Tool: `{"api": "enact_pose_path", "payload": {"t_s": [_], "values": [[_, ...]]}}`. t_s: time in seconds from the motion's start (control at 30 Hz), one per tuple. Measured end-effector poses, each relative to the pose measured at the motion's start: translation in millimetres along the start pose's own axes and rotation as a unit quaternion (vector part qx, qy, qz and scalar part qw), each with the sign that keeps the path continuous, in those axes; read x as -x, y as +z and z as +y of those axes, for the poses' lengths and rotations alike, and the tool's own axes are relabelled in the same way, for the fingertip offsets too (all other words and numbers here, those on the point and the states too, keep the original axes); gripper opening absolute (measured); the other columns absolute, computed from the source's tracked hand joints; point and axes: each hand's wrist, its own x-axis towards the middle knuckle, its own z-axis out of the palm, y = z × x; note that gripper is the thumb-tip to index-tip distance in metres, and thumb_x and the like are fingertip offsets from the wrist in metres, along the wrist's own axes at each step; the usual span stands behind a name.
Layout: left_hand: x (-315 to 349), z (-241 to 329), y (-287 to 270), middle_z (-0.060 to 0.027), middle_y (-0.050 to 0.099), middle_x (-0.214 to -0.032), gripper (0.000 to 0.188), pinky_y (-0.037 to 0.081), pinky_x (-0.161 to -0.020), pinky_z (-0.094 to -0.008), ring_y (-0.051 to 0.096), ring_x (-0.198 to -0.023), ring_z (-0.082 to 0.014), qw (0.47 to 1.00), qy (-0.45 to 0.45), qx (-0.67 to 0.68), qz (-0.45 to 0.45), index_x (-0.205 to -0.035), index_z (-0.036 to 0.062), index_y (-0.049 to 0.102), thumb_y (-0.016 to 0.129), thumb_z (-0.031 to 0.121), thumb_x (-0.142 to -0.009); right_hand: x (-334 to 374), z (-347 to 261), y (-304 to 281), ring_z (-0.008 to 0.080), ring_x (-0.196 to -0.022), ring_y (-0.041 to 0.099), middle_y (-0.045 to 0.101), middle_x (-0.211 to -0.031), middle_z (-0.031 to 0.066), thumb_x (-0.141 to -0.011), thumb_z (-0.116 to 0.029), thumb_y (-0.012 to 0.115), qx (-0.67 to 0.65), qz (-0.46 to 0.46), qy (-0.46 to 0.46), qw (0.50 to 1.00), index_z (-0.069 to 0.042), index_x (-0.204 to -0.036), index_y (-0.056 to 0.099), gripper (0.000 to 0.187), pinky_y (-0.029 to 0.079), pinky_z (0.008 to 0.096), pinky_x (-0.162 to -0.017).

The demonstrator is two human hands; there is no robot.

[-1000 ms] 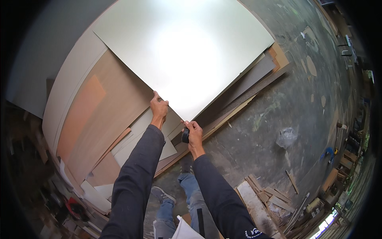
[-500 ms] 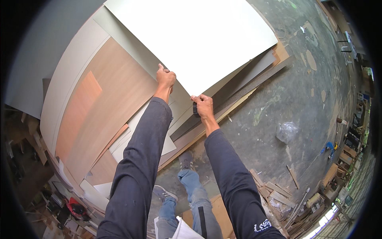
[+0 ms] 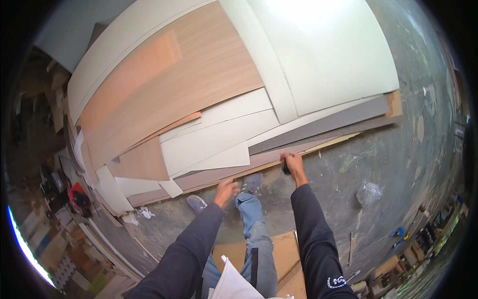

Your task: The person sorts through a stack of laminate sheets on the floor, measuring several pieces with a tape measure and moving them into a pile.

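Wears dark sleeves [image 3: 313, 224] with a white emblem [image 3: 336, 282] high on the right one, too small to read. Faces a broad stack of sheets [image 3: 209, 178], with a large white sheet [image 3: 338, 60] lying on it at the far right, well apart from both hands. Also shows, on the same stack, a wood-grain sheet [image 3: 214, 65] with an orange patch [image 3: 144, 62], several white offcuts [image 3: 224, 127], and a grey strip [image 3: 323, 122] toward the near edge. Has the left hand [image 3: 227, 192] and right hand [image 3: 294, 164] apart by that edge: blurred on the left, cannot tell how far closed; curled around a small dark object [image 3: 285, 168] on the right, of unclear kind. Stands with grey shoes [image 3: 251, 183] close to the stack on a stained floor [image 3: 328, 199], with a tan board [image 3: 285, 249] around the legs. Includes, farther right, a crumpled clear plastic bag [image 3: 369, 193], contents impossible to tell, then a blue object [image 3: 398, 234]; far left, a red and black object [image 3: 78, 198] amid clutter.
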Motion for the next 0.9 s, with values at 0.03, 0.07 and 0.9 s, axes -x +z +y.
{"api": "enact_pose_path", "payload": {"t_s": [0.03, 0.07, 0.9], "values": [[16, -39, -38, -0.0172, 0.057, -0.116, 0.057, 0.05, -0.069, -0.0312, 0.065, -0.087, -0.0229, 0.994, -0.05, 0.09, 0.033, -0.136, -0.0035, 0.036, 0.058, 0.021, -0.089, 20, 10, 26, 0.0127, -0.059, 0.054, 0.059, -0.063, 0.0053, -0.081, -0.022, 0.062, 0.009, -0.049, -0.001, 0.999, -0.001, -0.068, 0.064, 0.025, 0.041, 0.0265, -0.057], [40, -60, -63, -0.0179, 0.055, -0.119, 0.06, 0.049, -0.074, -0.0353, 0.062, -0.095, -0.0254, 0.988, -0.07, 0.133, 0.036, -0.137, -0.002, 0.034, 0.056, 0.028, -0.09, 41, 23, 48, 0.0122, -0.061, 0.055, 0.059, -0.063, 0.0055, -0.081, -0.022, 0.061, 0.018, -0.09, 0.0, 0.996, 0.0, -0.072, 0.065, 0.024, 0.042, 0.0261, -0.059], [-48, -137, -388, -0.0129, 0.051, -0.078, 0.022, 0.058, -0.068, -0.0457, 0.059, -0.078, -0.0282, 0.767, 0.139, 0.608, 0.152, -0.094, -0.0001, 0.046, 0.06, 0.007, -0.079, 113, 29, 461, 0.0292, -0.117, 0.051, 0.055, -0.124, 0.0175, -0.09, -0.038, 0.051, 0.078, -0.252, -0.073, 0.962, 0.002, -0.125, 0.049, 0.053, 0.039, 0.0442, -0.093]]}}
